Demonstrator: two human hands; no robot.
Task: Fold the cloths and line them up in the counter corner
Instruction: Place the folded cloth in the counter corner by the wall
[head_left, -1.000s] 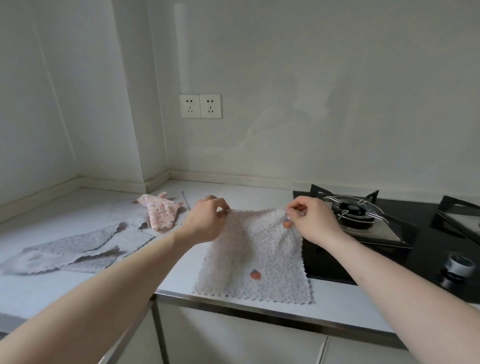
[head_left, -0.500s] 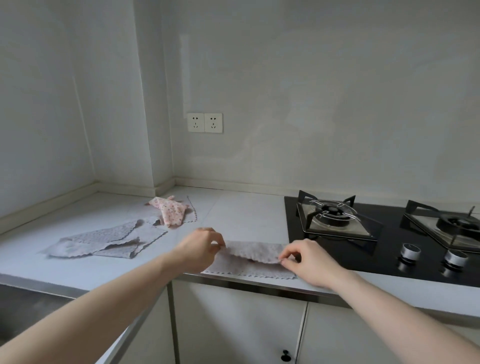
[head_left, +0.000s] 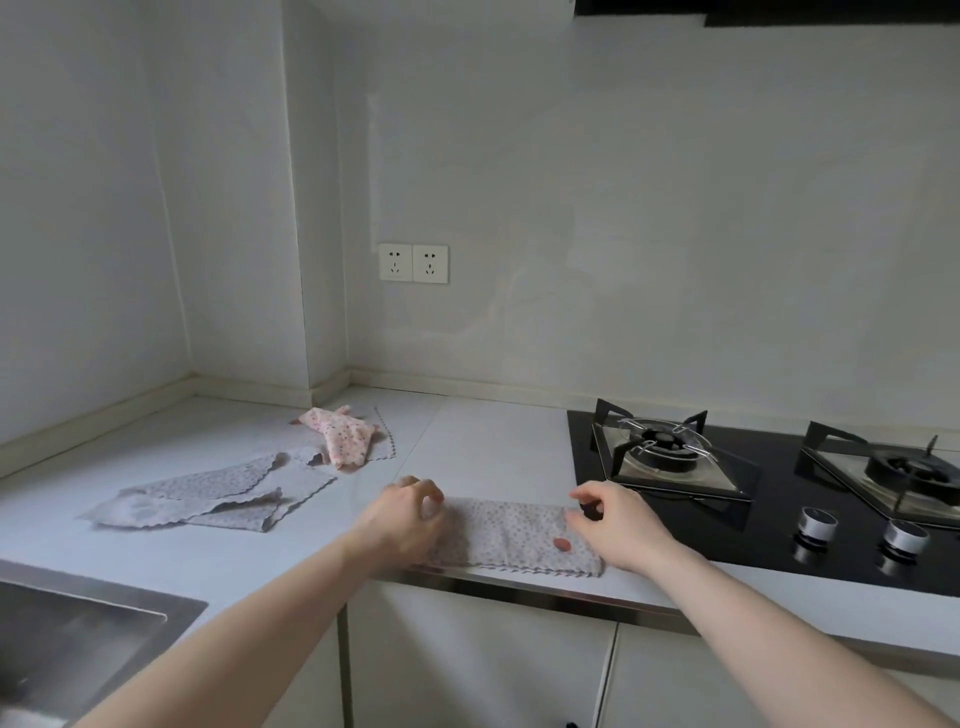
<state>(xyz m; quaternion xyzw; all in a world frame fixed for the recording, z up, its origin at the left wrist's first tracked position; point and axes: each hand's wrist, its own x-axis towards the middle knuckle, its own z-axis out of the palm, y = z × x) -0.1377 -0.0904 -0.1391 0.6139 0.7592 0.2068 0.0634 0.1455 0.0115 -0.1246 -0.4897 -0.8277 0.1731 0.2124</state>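
My left hand (head_left: 402, 519) and right hand (head_left: 610, 525) pinch the two ends of the dotted cloth (head_left: 506, 532), folded once at the counter (head_left: 483, 441) front edge, so next I'd fold it across and carry it toward the corner.

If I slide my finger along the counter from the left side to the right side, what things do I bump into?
sink → grey cloths → pink cloth → left hand → folded cloth → right hand → near burner → two knobs → far burner
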